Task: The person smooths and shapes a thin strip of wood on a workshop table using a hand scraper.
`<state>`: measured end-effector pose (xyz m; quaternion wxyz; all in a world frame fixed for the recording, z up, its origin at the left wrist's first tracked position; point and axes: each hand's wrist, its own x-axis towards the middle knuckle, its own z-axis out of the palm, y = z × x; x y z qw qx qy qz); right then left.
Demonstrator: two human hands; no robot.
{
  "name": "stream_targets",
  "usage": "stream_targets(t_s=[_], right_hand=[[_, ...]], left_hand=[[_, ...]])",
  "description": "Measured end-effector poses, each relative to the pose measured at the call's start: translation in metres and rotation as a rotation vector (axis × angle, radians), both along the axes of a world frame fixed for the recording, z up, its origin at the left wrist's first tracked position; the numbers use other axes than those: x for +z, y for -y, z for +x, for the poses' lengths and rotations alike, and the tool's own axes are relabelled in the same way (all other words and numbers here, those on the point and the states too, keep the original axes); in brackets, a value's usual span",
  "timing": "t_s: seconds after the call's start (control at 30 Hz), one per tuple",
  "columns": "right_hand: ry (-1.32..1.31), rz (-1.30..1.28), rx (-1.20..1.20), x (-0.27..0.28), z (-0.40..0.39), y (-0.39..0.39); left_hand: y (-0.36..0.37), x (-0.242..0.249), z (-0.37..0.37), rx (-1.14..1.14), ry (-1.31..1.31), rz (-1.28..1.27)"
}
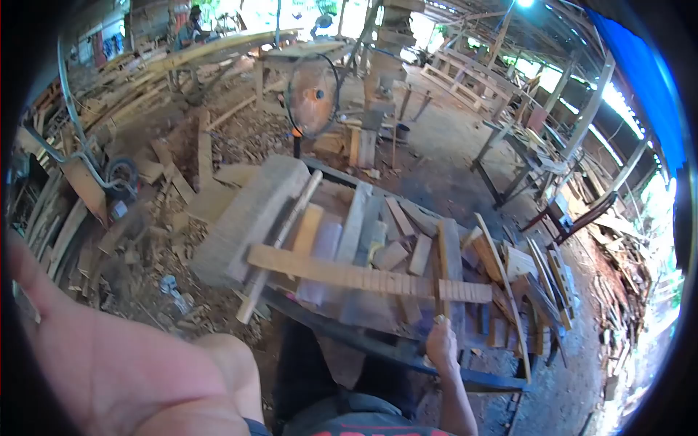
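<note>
My left hand [131, 363] looms large at the lower left, close to the camera. Its palm shows and one digit is stretched out; the other fingers are out of frame, and no object shows in it. My right hand [442, 347] is closed around the lower end of a thin, dark tool [438, 287] at the near side of the workbench. The tool crosses a long, slightly curved wooden strip [349, 275] with many crosswise marks along its right part. That strip lies across other boards on the bench.
A thick plank [254, 211] and a round stick [280, 243] lie at the bench's left, wood offcuts [418, 254] on its middle and right. Behind stands a fan [314, 94]. Scrap covers the left floor. Another person [193, 29] is far back; a metal-legged table [520, 156] stands right.
</note>
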<state>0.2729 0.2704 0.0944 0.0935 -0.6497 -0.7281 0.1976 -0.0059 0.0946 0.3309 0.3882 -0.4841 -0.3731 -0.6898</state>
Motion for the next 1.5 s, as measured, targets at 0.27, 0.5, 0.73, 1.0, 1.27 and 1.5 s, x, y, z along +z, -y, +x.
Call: stream_targets(t_s=[0.27,0.5,0.73,1.0,1.27,1.5], right_hand=[[-0.042,0.076,0.069,-0.002,0.003,0.004],[-0.053,0.027,0.057,0.007,0.001,0.002],[-0.024,0.067,0.237,-0.037,0.027,-0.009],[0.918,0.779,0.543,-0.052,0.033,-0.02],[0.239,0.308,0.278,-0.047,0.05,-0.009],[0.016,0.277,0.169,-0.06,0.003,-0.066]], left_hand=[[0.006,-0.039,0.012,-0.095,0.166,-0.284],[-0.054,-0.03,0.042,-0.094,0.164,-0.456],[-0.211,-0.2,0.071,-0.112,0.092,-0.768],[-0.26,-0.279,0.13,0.1,0.032,-1.551],[-0.258,-0.275,0.13,0.129,0.043,-1.54],[-0.259,-0.277,0.132,0.108,0.057,-1.536]])
